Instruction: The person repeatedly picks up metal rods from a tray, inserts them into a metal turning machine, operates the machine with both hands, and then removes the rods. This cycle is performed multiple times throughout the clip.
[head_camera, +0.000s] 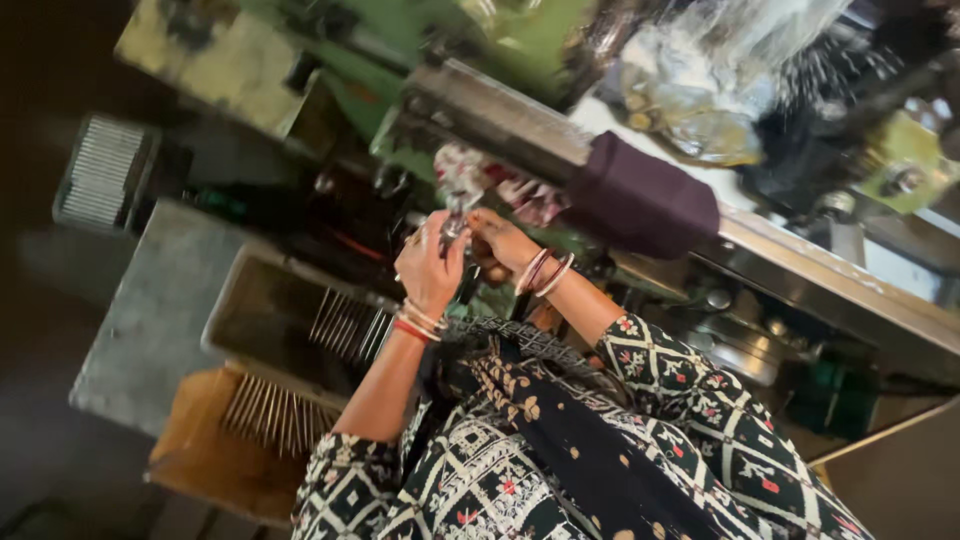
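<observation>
Both forearms raised, left hand (428, 262) and right hand (503, 240) close together, fingers seemingly curled.

Single view, head-worn camera. The lens looks down and forward from above the person's chest, rolled strongly so that the long steel rail (800, 270) of the green machine (420, 40) runs diagonally from upper left to lower right. The patterned sleeves (700, 400) enter from the bottom edge and fill the lower centre at close range; the left hand (428, 265) and right hand (500, 240) meet near the middle of the frame, close to the lens. The grey metal tray (290, 310) lies lower left, the floor at the far left edge is dark and blurred. No second view is supplied.
</observation>
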